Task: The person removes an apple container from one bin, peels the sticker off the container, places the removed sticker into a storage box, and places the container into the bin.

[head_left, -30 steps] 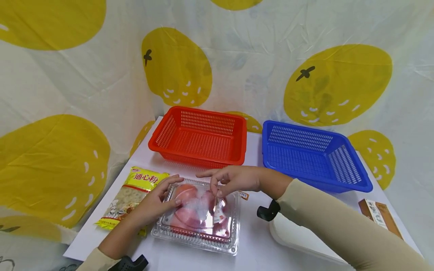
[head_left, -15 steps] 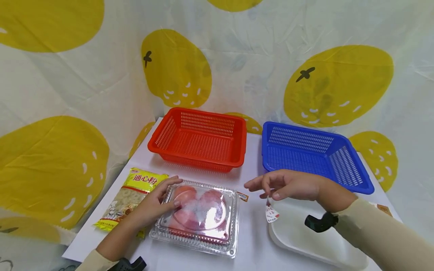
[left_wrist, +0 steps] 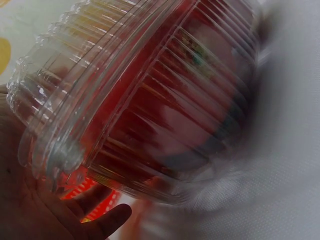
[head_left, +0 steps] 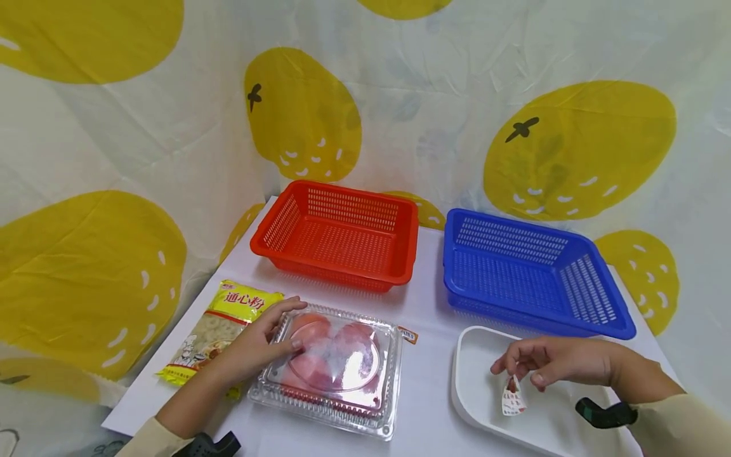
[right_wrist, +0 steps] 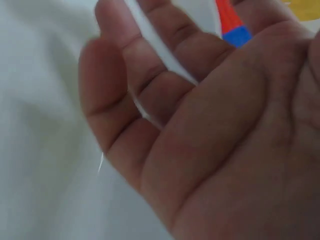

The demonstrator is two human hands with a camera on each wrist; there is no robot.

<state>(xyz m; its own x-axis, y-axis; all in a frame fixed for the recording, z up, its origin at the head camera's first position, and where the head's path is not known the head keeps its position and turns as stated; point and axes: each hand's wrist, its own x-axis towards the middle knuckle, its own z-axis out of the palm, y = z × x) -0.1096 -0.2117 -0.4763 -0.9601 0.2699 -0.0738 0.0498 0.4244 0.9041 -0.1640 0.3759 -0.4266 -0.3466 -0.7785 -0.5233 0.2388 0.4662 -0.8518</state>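
In the head view my left hand (head_left: 259, 346) rests on the left edge of a clear hinged plastic box (head_left: 328, 371) with red round fruit (head_left: 311, 371) inside. Its thumb lies on the lid; in the left wrist view its fingers (left_wrist: 112, 217) stretch out past the box's corner. My right hand (head_left: 562, 365) hovers over a white tray (head_left: 465, 381), fingers loosely bent, thumb apart from them. Just below those fingertips is a small white triangular packet (head_left: 513, 401) with red print. The right wrist view shows palm and fingers (right_wrist: 150, 60) but not the packet.
A red basket (head_left: 342, 276) stands at the back left and a blue basket (head_left: 514, 311) at the back right. A yellow pasta bag (head_left: 211, 324) lies left of the box. Behind the box an orange-and-white wrapper (head_left: 408, 335) peeks out.
My right hand has carried the packet from over the fruit box rightward to above the white tray, and its thumb has parted from the fingers. The left hand has stayed on the box.
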